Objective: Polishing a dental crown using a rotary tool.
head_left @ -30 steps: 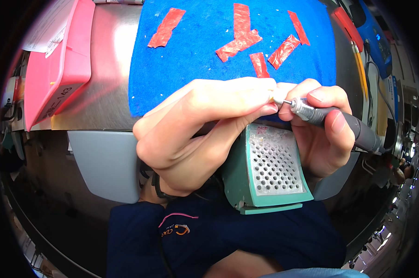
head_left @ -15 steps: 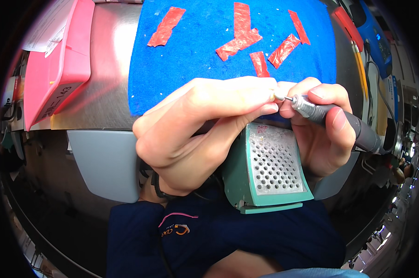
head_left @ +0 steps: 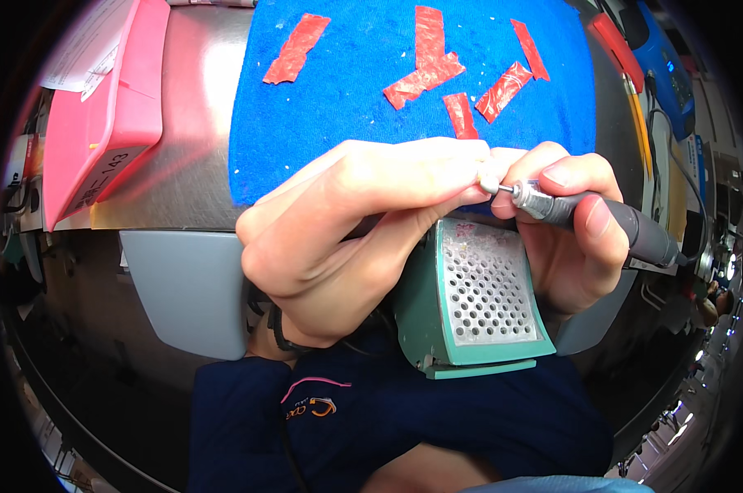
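My left hand [head_left: 355,222] pinches a small pale piece [head_left: 488,172] between thumb and fingertips, just above a green box with a perforated metal grille [head_left: 482,292]. My right hand [head_left: 572,242] grips a grey rotary handpiece [head_left: 601,218] like a pen. The handpiece's thin metal bit touches the pale piece. Most of the piece is hidden by my fingers. Both hands hover at the near edge of a blue cloth mat [head_left: 371,90].
Several red tape strips [head_left: 425,70] lie on the blue mat, which covers a steel bench [head_left: 195,164]. A pink tray [head_left: 100,115] stands at the left. Blue tools and cables [head_left: 663,74] sit at the right. My dark blue clothing [head_left: 388,427] fills the bottom.
The handpiece's bit has stayed on the pale piece, with only slight shifts of my right fingers. My left hand has kept its pinch.
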A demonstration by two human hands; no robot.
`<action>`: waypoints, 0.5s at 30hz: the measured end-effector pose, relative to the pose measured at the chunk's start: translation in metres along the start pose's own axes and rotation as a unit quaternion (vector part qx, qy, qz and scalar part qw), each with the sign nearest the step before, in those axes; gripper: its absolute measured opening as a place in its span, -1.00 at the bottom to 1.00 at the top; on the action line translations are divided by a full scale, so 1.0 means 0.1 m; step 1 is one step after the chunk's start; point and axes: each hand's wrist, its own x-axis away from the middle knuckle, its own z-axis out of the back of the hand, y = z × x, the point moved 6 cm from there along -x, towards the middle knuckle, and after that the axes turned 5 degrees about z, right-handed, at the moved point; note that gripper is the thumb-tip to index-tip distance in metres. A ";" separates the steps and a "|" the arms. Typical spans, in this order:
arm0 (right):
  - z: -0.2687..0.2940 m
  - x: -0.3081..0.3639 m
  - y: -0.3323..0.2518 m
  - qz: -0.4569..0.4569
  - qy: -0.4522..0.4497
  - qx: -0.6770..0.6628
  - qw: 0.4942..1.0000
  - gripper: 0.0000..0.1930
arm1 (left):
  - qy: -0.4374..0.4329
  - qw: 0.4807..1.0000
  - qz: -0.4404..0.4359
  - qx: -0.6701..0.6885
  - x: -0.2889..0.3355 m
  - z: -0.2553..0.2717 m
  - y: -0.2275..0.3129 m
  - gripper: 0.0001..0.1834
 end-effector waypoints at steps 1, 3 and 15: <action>0.01 0.00 0.00 -0.003 0.004 -0.001 1.000 -0.64 | -0.001 1.000 -0.001 -0.001 0.00 0.00 -0.01 -0.70; 0.01 0.03 0.00 -0.006 0.031 -0.003 0.999 -0.64 | -0.004 1.000 -0.002 -0.001 0.01 0.00 -0.02 -0.69; 0.01 0.02 -0.02 -0.007 0.032 0.006 0.999 -0.64 | -0.005 1.000 -0.004 -0.002 0.01 0.00 -0.03 -0.70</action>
